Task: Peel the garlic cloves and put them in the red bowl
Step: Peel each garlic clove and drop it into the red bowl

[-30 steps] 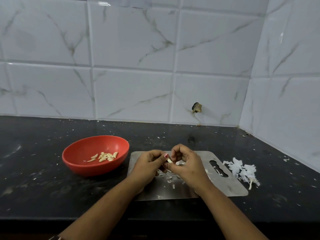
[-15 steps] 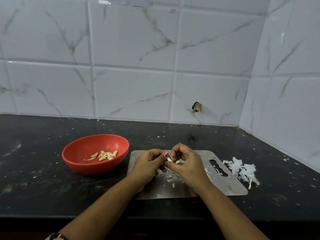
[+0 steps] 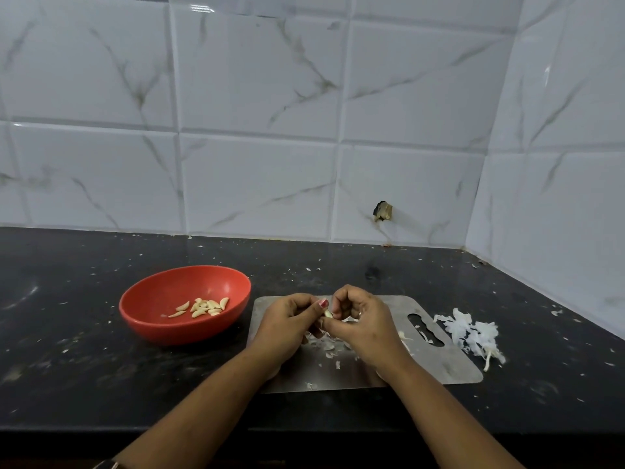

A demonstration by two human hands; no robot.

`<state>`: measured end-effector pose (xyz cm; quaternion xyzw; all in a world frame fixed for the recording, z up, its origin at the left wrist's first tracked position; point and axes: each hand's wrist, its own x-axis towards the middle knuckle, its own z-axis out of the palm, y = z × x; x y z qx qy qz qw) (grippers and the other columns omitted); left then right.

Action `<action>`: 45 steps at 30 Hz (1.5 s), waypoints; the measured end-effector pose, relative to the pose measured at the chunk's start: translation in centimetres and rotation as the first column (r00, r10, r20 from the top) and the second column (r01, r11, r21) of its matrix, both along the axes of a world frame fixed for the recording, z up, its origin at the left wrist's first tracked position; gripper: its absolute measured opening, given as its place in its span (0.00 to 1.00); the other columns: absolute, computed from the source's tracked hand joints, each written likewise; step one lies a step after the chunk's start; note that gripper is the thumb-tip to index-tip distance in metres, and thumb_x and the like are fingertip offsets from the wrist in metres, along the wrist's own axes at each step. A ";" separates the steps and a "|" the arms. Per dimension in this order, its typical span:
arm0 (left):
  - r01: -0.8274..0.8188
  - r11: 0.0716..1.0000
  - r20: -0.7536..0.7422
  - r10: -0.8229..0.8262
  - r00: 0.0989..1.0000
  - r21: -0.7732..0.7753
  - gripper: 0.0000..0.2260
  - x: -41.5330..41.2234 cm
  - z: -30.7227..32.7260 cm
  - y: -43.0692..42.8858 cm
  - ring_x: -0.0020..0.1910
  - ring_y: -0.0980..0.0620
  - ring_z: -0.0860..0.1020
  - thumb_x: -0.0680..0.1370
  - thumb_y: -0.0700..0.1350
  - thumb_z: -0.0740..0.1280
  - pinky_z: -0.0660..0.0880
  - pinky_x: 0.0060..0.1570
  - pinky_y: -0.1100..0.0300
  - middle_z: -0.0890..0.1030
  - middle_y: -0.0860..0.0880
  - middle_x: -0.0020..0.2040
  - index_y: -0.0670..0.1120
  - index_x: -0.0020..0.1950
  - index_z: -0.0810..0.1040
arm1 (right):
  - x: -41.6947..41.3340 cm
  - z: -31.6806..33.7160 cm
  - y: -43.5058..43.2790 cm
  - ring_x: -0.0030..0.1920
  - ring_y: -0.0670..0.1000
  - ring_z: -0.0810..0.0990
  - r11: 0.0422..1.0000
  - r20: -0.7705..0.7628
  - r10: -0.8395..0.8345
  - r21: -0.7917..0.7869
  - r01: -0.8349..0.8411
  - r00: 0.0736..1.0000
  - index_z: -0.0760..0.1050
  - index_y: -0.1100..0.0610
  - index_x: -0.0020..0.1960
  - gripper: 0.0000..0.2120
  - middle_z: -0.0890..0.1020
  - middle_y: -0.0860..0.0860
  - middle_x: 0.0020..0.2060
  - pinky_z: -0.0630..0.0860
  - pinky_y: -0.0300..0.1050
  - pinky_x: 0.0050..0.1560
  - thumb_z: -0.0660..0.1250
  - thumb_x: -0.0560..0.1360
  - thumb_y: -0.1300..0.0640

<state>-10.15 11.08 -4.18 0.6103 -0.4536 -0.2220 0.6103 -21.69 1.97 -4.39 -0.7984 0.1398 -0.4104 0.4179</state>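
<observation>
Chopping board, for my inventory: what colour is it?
The chopping board is silvery metallic grey, seen in the head view.

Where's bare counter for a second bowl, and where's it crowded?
Free, bar flecks: counter left of the red bowl; the strip between bowl and tiled wall. Crowded: steel board under the left hand and right hand; peel pile on its right.

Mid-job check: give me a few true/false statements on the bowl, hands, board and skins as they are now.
1. The red bowl holds peeled cloves. True.
2. The left hand and right hand pinch a garlic clove over the steel board. True.
3. The red bowl sits right of the steel board. False: it sits left of it.
4. The pile of skins lies in the red bowl. False: it lies on the counter, right of the steel board.
</observation>
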 end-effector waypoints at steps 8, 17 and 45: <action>-0.004 1.000 -0.016 0.004 1.000 -0.021 0.10 0.0 0.1 0.1 0.30 0.58 0.76 0.79 0.44 0.65 0.69 0.28 0.68 0.79 0.53 0.28 0.42 0.41 0.81 | 0.1 0.0 0.1 0.36 0.43 0.77 1.000 0.004 -0.012 -0.008 0.012 1.000 0.76 0.57 0.40 0.10 0.78 0.46 0.34 0.76 0.37 0.39 0.75 0.68 0.66; -0.029 0.999 0.013 0.029 0.999 -0.021 0.12 -0.1 0.0 0.0 0.34 0.56 0.76 0.81 0.45 0.63 0.71 0.35 0.60 0.78 0.53 0.30 0.43 0.40 0.80 | 0.1 0.0 0.3 0.37 0.50 0.80 0.998 -0.033 -0.065 -0.022 0.065 0.997 0.76 0.52 0.37 0.11 0.81 0.51 0.34 0.81 0.45 0.40 0.77 0.68 0.63; -0.067 0.998 0.008 0.066 0.998 0.022 0.14 0.8 -0.8 -0.8 0.36 0.58 0.70 0.80 0.47 0.64 0.66 0.36 0.65 0.72 0.50 0.44 0.41 0.38 0.76 | 0.0 -0.2 0.5 0.36 0.50 0.83 0.997 -0.068 0.015 -0.074 -0.020 0.998 0.77 0.53 0.36 0.12 0.82 0.50 0.34 0.81 0.44 0.40 0.76 0.68 0.66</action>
